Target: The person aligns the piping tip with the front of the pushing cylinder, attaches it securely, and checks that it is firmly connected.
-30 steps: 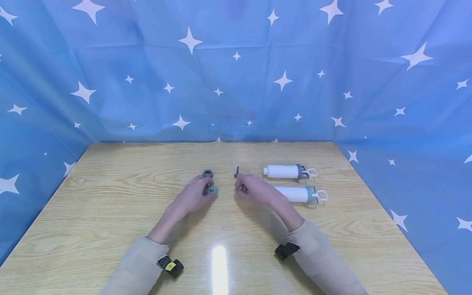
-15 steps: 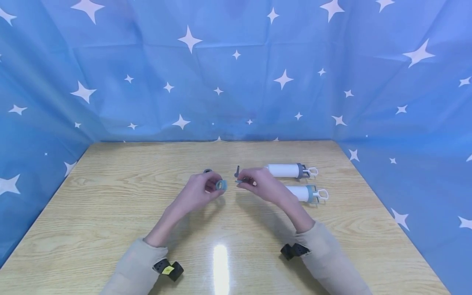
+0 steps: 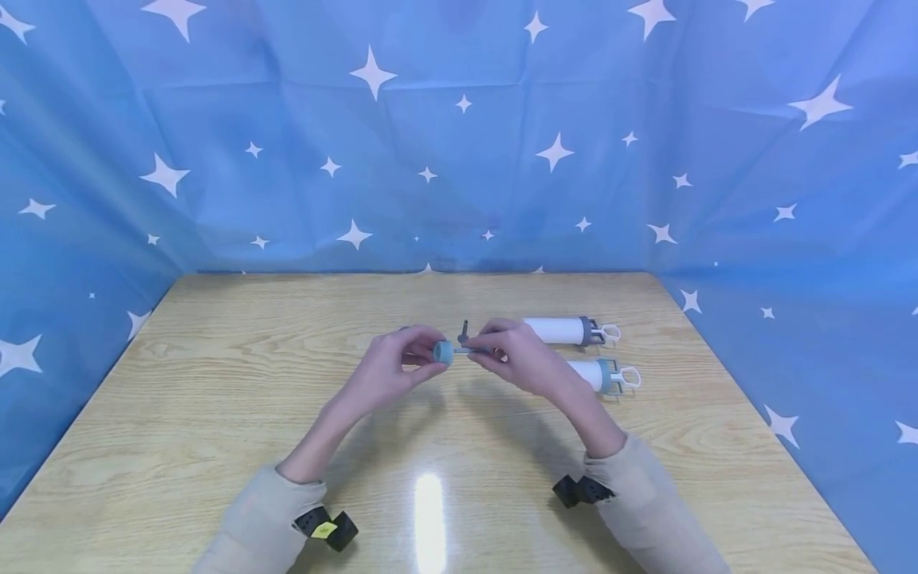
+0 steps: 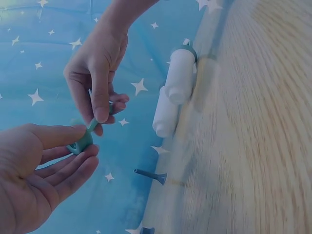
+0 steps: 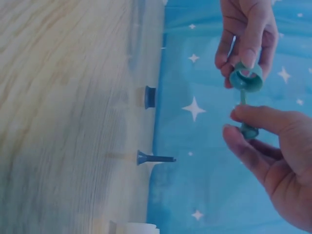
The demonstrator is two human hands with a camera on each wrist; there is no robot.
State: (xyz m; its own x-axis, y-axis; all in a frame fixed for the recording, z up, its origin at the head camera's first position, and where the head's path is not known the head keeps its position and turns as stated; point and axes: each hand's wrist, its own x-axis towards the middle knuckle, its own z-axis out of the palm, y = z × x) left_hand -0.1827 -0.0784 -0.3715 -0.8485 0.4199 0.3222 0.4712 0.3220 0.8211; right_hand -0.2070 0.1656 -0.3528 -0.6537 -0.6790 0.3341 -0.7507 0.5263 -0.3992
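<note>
Taking the teal ring as the dial's centre and the surface's [image 3: 237,414] far edge as 12, the grey-ended cylinder [image 3: 552,329] lies between 2 and 3 o'clock, the teal-ended cylinder [image 3: 586,371] between 3 and 4. The left hand [image 3: 383,368], toward 9, pinches the teal ring [image 3: 443,352] above the surface; the right hand [image 3: 527,357], toward 3, pinches the teal stemmed piece [image 5: 249,131]. Its thin stem meets the ring; whether it passes inside I cannot tell. A skewed angle could make it catch on the rim, and fingertip-only holds could let either small part slip. The dark stemmed piece [image 3: 464,332] stands upright near 1 o'clock, close enough to the right hand that a stray knuckle might topple it.
</note>
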